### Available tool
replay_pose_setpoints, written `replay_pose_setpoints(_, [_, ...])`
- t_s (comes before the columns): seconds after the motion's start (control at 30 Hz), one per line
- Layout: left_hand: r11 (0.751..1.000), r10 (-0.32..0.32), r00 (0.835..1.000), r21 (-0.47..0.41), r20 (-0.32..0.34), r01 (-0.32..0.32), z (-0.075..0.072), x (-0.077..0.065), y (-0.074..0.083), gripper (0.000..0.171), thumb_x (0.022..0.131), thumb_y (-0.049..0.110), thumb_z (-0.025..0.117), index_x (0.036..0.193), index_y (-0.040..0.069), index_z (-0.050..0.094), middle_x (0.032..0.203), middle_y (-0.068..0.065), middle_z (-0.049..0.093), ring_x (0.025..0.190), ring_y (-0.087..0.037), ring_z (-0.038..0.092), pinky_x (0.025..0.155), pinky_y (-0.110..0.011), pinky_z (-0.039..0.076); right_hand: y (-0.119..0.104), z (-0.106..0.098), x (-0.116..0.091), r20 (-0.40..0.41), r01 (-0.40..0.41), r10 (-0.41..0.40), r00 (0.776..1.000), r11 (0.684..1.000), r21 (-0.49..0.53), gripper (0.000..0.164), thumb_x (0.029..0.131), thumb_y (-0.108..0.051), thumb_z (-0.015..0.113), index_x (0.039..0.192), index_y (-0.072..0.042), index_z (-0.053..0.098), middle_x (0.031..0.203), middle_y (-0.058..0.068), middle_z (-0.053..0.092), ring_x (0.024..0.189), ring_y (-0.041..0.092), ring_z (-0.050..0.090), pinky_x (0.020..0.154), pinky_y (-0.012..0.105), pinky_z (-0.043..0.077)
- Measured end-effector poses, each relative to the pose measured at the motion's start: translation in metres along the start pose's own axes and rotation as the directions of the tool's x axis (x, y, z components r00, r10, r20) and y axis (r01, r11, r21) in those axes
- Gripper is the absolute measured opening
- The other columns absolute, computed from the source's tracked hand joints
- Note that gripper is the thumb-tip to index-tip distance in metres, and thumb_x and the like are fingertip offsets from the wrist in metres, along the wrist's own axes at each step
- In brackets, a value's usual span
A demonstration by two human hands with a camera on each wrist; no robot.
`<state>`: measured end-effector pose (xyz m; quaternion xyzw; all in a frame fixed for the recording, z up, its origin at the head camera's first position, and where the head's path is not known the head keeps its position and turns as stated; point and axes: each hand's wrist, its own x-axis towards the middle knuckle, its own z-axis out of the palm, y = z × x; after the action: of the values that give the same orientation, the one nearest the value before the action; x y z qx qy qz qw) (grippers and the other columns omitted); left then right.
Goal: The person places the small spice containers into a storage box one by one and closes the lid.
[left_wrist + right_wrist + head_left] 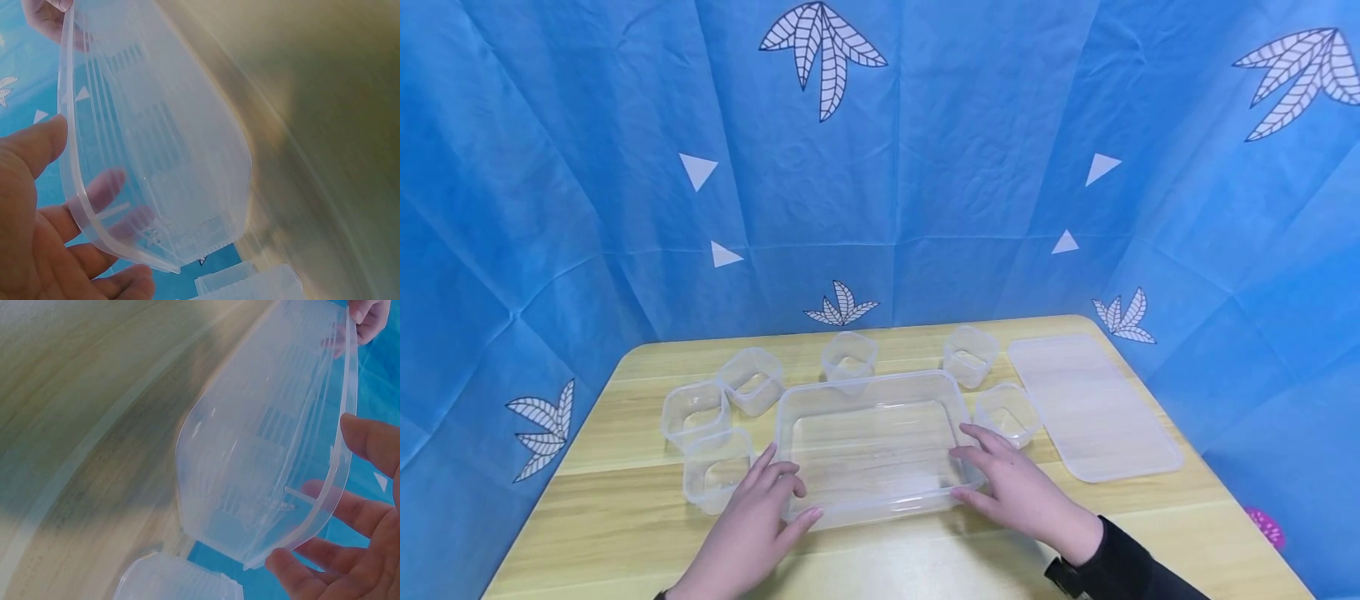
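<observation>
A large clear rectangular plastic box (880,442) sits upright on the table with its open top facing up; nothing shows inside it. My left hand (756,522) holds its front left corner, the thumb at the front rim and some fingers over the side. At the front right corner my right hand (1017,488) holds the rim, thumb in front and fingers reaching over the edge. Through the box's wall (169,144) in the left wrist view, fingertips show blurred. The right wrist view shows the right thumb against the rim (340,444).
Small clear cups stand around the box: several to the left (696,408), one behind (848,357), one at the back right (970,357) and one by the right hand (1006,412). A flat translucent lid (1097,408) lies on the right of the wooden table (602,500). Blue cloth (895,183) surrounds it.
</observation>
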<state>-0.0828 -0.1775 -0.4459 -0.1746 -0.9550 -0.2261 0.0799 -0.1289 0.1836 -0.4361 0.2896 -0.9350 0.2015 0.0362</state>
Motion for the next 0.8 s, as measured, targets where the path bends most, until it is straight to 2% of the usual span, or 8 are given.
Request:
replay_pose_setpoints(0.23, [0.998, 0.048, 0.998, 0.03, -0.043, -0.047, 0.004, 0.003, -0.003, 0.024, 0.089, 0.037, 0.076, 0.092, 0.016, 0.064, 0.12, -0.01, 0.063, 0.14, -0.046, 0.035, 0.112, -0.062, 0.033, -0.001, 0.0, 0.002, -0.002, -0.027, 0.027, 1.0, 1.0, 0.007, 0.049, 0.088, -0.035, 0.077, 0.128, -0.009, 0.066, 0.148, 0.021, 0.047, 0.134, 0.04, 0.046, 0.107, 0.056, 0.042])
replay_pose_setpoints(0.57, [1.0, 0.005, 1.0, 0.022, 0.014, -0.005, 0.005, 0.01, -0.002, 0.025, 0.09, 0.037, 0.074, 0.095, 0.014, 0.066, 0.121, -0.009, 0.063, 0.143, -0.045, 0.031, 0.113, -0.062, 0.031, 0.001, 0.001, 0.002, -0.013, -0.045, 0.045, 0.999, 0.999, -0.002, 0.049, 0.088, -0.035, 0.077, 0.129, -0.01, 0.065, 0.148, 0.02, 0.046, 0.134, 0.039, 0.047, 0.107, 0.055, 0.043])
replay_pose_setpoints(0.8, [1.0, 0.007, 1.0, 0.019, 0.005, -0.007, 0.006, 0.012, -0.001, 0.025, 0.09, 0.037, 0.074, 0.095, 0.013, 0.066, 0.12, -0.01, 0.064, 0.143, -0.045, 0.031, 0.114, -0.06, 0.031, 0.003, 0.001, 0.003, -0.013, -0.052, 0.052, 0.999, 0.999, 0.01, 0.048, 0.088, -0.034, 0.078, 0.128, -0.01, 0.066, 0.148, 0.02, 0.046, 0.135, 0.039, 0.045, 0.108, 0.054, 0.042])
